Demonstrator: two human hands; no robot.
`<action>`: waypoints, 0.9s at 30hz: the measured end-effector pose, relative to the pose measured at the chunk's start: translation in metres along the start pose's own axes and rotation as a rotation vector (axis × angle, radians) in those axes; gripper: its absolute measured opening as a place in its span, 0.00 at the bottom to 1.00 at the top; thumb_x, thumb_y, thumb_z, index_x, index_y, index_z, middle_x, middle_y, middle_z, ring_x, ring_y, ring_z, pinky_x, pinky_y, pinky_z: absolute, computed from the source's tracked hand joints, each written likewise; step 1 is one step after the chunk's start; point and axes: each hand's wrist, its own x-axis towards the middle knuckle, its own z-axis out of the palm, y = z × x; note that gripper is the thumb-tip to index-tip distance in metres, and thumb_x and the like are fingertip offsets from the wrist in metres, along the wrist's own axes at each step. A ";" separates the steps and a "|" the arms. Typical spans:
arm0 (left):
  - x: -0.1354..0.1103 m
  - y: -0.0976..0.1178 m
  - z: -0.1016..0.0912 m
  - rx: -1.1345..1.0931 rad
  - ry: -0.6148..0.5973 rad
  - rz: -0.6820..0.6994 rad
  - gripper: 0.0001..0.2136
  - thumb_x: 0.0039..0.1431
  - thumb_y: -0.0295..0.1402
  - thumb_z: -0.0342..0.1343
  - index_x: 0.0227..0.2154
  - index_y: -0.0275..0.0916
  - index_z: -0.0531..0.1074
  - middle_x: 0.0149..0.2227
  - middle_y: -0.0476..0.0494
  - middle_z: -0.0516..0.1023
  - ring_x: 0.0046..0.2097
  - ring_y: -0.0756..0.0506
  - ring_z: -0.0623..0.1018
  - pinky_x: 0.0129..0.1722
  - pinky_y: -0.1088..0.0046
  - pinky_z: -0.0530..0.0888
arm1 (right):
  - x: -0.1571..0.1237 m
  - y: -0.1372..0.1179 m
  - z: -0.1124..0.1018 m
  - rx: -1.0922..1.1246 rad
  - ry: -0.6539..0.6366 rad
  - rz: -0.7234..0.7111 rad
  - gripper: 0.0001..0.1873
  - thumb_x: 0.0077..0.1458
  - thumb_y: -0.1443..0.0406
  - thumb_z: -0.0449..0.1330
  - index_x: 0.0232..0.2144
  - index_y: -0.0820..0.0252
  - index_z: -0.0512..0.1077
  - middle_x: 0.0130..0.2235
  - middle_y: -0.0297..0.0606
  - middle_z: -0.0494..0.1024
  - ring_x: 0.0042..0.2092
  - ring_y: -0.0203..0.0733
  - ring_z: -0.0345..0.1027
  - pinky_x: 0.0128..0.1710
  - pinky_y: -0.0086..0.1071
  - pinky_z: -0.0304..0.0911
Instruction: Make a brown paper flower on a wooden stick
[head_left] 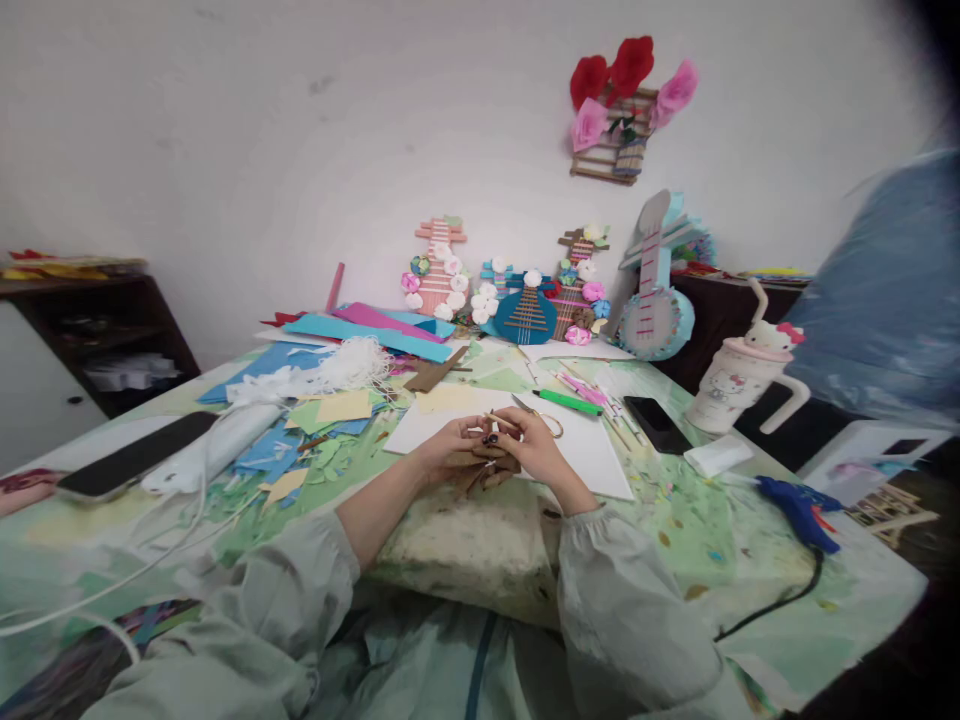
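The left hand [448,447] and the right hand [534,442] together pinch a crumpled brown paper [493,477], probably shaping it, which next calls for gentle, even pressure.

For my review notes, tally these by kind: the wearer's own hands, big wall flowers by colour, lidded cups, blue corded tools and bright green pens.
Own hands: 2 (left hand, right hand)
Red wall flowers: 2
Pink wall flowers: 2
Lidded cup: 1
Blue corded tool: 1
Bright green pen: 1
Total: 9
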 end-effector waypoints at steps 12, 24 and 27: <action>0.000 0.002 -0.003 0.080 0.078 -0.015 0.13 0.43 0.32 0.66 0.28 0.31 0.69 0.27 0.45 0.75 0.30 0.48 0.75 0.32 0.73 0.70 | -0.004 0.003 0.000 -0.021 0.102 0.077 0.07 0.45 0.63 0.60 0.28 0.60 0.71 0.26 0.31 0.71 0.28 0.34 0.60 0.29 0.28 0.54; 0.001 0.009 -0.002 0.124 0.143 0.097 0.15 0.37 0.30 0.67 0.24 0.33 0.65 0.23 0.51 0.71 0.25 0.53 0.71 0.26 0.78 0.67 | -0.004 0.011 0.003 0.102 0.141 0.117 0.10 0.47 0.60 0.57 0.23 0.58 0.61 0.21 0.26 0.60 0.24 0.32 0.52 0.24 0.27 0.50; 0.000 0.010 -0.001 0.153 0.157 0.113 0.15 0.38 0.30 0.67 0.27 0.34 0.67 0.24 0.51 0.72 0.25 0.52 0.72 0.26 0.79 0.67 | -0.005 0.011 0.004 0.055 0.142 0.107 0.07 0.48 0.62 0.56 0.26 0.58 0.63 0.23 0.28 0.64 0.25 0.34 0.56 0.26 0.27 0.53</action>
